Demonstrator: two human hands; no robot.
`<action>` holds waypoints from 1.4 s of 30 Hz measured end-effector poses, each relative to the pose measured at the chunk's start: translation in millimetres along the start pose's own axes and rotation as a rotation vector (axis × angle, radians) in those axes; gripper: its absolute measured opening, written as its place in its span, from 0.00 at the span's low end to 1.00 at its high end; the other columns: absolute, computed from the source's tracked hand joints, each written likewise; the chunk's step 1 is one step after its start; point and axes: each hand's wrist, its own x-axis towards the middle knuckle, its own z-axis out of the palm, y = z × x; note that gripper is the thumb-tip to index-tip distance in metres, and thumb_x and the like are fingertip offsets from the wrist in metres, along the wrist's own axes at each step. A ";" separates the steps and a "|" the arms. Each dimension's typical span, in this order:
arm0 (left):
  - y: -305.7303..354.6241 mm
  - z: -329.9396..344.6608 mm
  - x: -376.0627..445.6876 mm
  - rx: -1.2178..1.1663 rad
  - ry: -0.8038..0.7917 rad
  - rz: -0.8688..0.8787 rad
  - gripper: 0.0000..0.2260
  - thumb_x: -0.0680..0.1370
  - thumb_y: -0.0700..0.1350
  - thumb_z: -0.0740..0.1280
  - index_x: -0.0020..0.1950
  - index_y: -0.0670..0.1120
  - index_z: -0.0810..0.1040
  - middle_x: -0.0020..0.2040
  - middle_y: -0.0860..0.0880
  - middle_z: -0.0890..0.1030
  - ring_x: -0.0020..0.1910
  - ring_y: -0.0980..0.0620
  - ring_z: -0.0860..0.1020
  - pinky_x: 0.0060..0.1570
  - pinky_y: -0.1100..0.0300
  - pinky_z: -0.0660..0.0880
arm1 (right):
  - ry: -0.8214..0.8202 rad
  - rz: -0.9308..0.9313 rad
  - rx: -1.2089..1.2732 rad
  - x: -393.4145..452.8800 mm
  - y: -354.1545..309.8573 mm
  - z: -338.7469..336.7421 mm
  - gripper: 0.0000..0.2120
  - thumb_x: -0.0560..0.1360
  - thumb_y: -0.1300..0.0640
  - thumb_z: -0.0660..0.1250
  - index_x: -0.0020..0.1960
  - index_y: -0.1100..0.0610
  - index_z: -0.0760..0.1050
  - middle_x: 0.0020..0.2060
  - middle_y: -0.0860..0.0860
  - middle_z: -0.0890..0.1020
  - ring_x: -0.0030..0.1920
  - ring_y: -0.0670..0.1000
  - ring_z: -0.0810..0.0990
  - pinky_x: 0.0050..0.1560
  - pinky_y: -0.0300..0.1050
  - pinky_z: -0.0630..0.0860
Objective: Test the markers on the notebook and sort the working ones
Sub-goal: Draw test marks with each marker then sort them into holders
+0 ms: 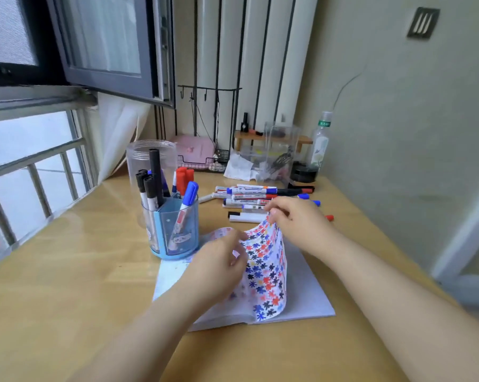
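**Page standing up between two hands**

The right hand is pinching the top corner of a flower-covered page; the left hand is resting its relaxed fingers against it. The notebook is lying mid-desk, markers are piling up toward the far edge, and the pen holder is standing just left.

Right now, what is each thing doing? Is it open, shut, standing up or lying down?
Notebook: open, flat on the desk.
Flower-marked page: lifted, mid-turn.
Right hand: pinches the page's top edge.
Left hand: fingers on the page's left side.
Blue pen holder: upright, markers standing in it.
Loose markers: lying down, capped.
Window: swung open.
Clear bottle: upright, capped.
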 end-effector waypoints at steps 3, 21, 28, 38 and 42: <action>13.3 28.6 10.3 0.023 -0.104 0.055 0.10 0.78 0.46 0.60 0.59 0.51 0.73 0.53 0.54 0.80 0.49 0.52 0.78 0.48 0.55 0.74 | -0.021 0.119 -0.049 -19.1 38.5 -9.5 0.10 0.78 0.58 0.60 0.54 0.53 0.79 0.42 0.49 0.82 0.42 0.48 0.78 0.41 0.38 0.71; 7.2 75.0 33.2 0.185 -0.092 0.221 0.09 0.79 0.52 0.55 0.54 0.53 0.73 0.50 0.57 0.77 0.53 0.56 0.69 0.52 0.62 0.63 | -0.188 0.171 -0.664 53.4 157.5 9.3 0.25 0.76 0.67 0.51 0.70 0.51 0.66 0.70 0.49 0.67 0.68 0.53 0.64 0.65 0.47 0.62; 2.1 74.9 32.7 0.182 -0.096 0.211 0.10 0.79 0.51 0.56 0.55 0.53 0.73 0.52 0.56 0.77 0.55 0.55 0.70 0.56 0.60 0.64 | -0.211 0.091 -0.793 57.1 152.8 14.5 0.10 0.78 0.61 0.56 0.54 0.52 0.74 0.58 0.50 0.74 0.62 0.53 0.67 0.58 0.44 0.61; 12.3 65.8 32.1 0.064 -0.156 0.120 0.11 0.79 0.50 0.58 0.59 0.52 0.73 0.54 0.55 0.79 0.55 0.54 0.74 0.55 0.59 0.69 | 0.114 0.272 0.262 -13.9 72.1 -0.7 0.05 0.76 0.56 0.67 0.52 0.53 0.78 0.37 0.42 0.77 0.37 0.41 0.76 0.37 0.32 0.70; 31.0 49.9 28.0 -0.132 -0.175 -0.006 0.15 0.80 0.54 0.56 0.63 0.50 0.71 0.54 0.55 0.79 0.50 0.56 0.76 0.49 0.62 0.70 | 0.093 0.428 0.751 -36.4 50.3 1.4 0.04 0.76 0.58 0.67 0.44 0.57 0.78 0.33 0.49 0.80 0.32 0.43 0.76 0.37 0.34 0.72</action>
